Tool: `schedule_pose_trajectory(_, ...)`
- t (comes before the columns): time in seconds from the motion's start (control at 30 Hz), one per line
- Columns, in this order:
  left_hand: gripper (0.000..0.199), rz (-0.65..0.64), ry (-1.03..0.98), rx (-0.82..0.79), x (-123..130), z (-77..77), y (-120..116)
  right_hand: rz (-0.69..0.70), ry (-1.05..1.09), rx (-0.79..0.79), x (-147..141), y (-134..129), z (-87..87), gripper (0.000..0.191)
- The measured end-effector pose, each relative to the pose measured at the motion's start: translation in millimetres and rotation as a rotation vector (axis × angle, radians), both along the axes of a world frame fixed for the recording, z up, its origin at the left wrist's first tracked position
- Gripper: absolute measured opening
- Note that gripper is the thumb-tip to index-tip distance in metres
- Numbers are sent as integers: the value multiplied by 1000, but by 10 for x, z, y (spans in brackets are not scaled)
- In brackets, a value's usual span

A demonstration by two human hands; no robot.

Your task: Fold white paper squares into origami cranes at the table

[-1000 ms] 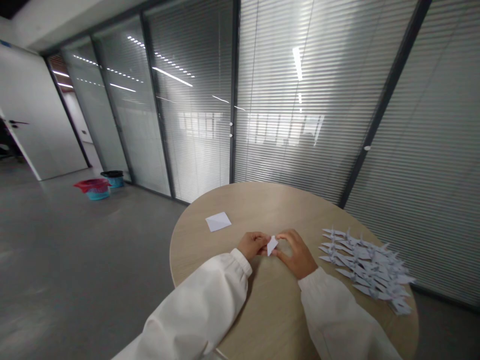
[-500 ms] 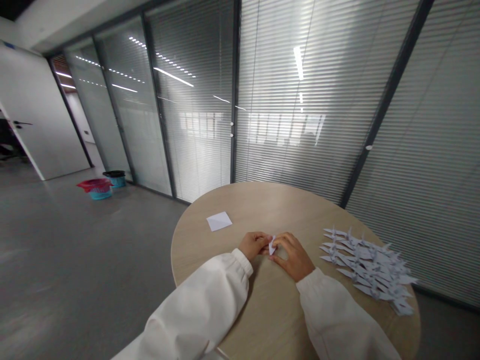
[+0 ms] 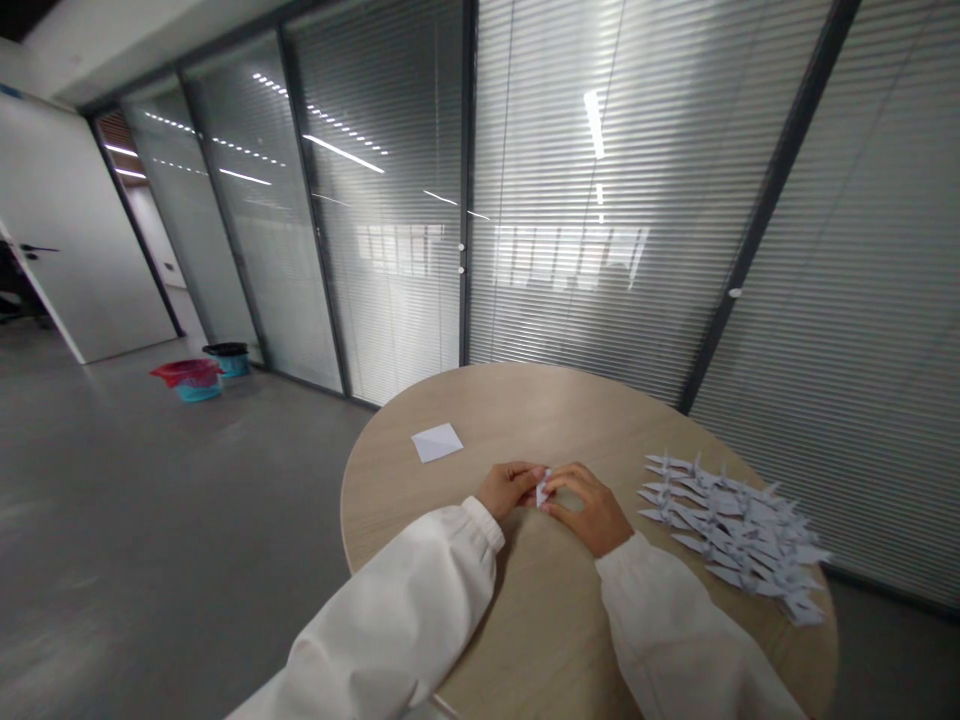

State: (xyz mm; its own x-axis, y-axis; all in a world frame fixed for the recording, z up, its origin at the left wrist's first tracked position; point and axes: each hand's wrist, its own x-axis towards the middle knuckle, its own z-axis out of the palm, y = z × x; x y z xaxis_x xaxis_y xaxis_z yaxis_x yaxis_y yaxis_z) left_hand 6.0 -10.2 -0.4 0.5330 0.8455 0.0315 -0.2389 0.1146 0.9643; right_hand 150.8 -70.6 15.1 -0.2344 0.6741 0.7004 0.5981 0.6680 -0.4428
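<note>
A small folded white paper (image 3: 541,489) is held between my two hands above the round wooden table (image 3: 525,400). My left hand (image 3: 510,488) grips its left side, thumb on top. From the right, the fingertips of my right hand (image 3: 592,508) pinch the same paper, covering part of it. A flat white paper square (image 3: 437,442) with a diagonal crease lies on the table, up and left of my hands. Several folded white paper cranes (image 3: 739,530) sit crowded together at the table's right side.
Behind the table runs a glass partition with blinds (image 3: 585,250). On the floor at the left stand a bin with a red liner (image 3: 191,378) and a bin with a black liner (image 3: 229,358). A white door (image 3: 82,230) is at the far left.
The fingers of my right hand have shifted slightly and closed in on the small folded paper, so less of it shows. My left hand has barely moved.
</note>
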Motion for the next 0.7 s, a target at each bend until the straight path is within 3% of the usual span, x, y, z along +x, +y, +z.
schedule_pose_trajectory(0.13, 50, -11, -23, -15, -5, 20, -23, -22, -17, -38, 0, -5, -5, 22)
schedule_pose_trajectory(0.43, 49, -9, 11, 0, -9, -24, 22, -1, 11, -36, -9, -9, 20, 3)
schedule_pose_trajectory(0.7, 49, 8, 73, 15, 9, 59, -48, -106, 23, -108, 36, -9, 21, 16)
